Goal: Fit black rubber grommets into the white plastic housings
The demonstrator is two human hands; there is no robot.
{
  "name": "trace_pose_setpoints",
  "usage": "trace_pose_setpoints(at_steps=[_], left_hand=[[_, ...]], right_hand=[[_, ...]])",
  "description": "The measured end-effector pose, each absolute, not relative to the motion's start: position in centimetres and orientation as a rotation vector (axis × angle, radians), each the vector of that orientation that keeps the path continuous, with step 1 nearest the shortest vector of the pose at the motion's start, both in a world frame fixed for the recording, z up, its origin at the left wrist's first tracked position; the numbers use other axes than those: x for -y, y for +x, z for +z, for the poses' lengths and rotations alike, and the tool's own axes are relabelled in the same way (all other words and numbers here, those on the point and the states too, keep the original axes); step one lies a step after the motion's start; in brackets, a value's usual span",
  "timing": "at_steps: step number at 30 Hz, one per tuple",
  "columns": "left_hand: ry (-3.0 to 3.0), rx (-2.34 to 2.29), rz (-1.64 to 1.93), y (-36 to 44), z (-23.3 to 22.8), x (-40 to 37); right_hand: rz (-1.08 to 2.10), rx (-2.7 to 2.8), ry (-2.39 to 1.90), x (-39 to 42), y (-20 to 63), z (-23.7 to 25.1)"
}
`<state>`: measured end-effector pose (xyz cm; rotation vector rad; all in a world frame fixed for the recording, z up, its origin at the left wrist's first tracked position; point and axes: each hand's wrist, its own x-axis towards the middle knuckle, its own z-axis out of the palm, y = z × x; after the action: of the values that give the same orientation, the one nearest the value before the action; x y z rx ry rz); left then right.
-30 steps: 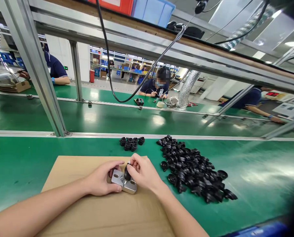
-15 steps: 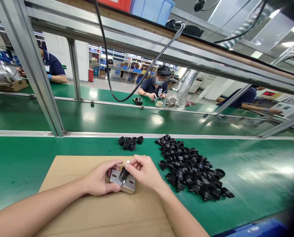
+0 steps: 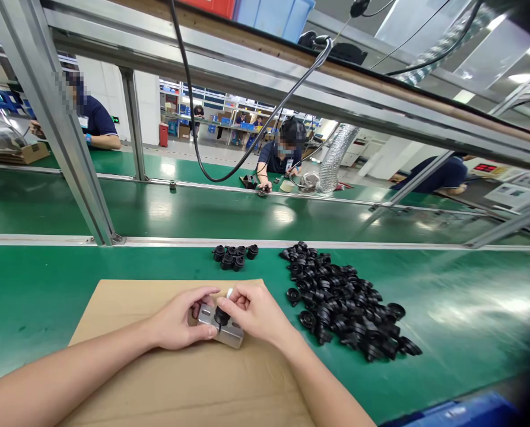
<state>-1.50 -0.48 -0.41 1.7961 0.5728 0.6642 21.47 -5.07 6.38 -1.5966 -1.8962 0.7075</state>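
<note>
A silver metal block (image 3: 229, 338) with slots in its top rests on a sheet of cardboard (image 3: 175, 379). My left hand (image 3: 182, 320) grips the block's left end, thumb along the near side and fingers behind. A round black plastic part (image 3: 221, 316) sits at the middle of the block. My right hand (image 3: 253, 308) is closed at its top, pinching the part between thumb and fingers. Something small and white (image 3: 229, 293) shows beside the right fingertips; I cannot make out what it is.
A large heap of black plastic parts (image 3: 340, 296) lies to the right on the green bench (image 3: 460, 308). Several similar parts (image 3: 233, 258) stand grouped behind the cardboard. Metal frame posts (image 3: 69, 136) and a hanging black cable (image 3: 189, 107) cross the view. Co-workers (image 3: 280, 154) sit beyond.
The black part has gone from leaning to more upright and lower on the block, my right hand moving slightly with it. Across the bench, a co-worker's hand has reached forward.
</note>
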Motion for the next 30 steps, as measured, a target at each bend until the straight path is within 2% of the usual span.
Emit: trace_pose_setpoints(at_steps=[6,10,14,20,24,30], left_hand=[[1.792,-0.591,0.664,-1.4,0.0,0.4],[1.758,-0.578,0.655,-1.3,-0.2,0.4],[1.756,-0.567,0.653,-1.4,-0.1,0.4],[1.756,-0.506,0.61,-1.7,0.1,0.4],[1.77,-0.467,0.594,-1.8,0.0,0.2],[1.768,-0.463,0.557,-1.9,-0.1,0.1]], right_hand=[[0.632,2.253,-1.227,5.3,23.0,8.5],[0.638,2.298,-1.139,5.2,22.9,8.3],[0.658,2.244,-1.177,4.8,23.4,7.9],[0.63,2.225,-1.463,4.4,25.8,8.4],[0.769,2.341,-1.452,4.4,26.3,7.9],[0.742,2.284,-1.44,4.0,27.9,6.7]])
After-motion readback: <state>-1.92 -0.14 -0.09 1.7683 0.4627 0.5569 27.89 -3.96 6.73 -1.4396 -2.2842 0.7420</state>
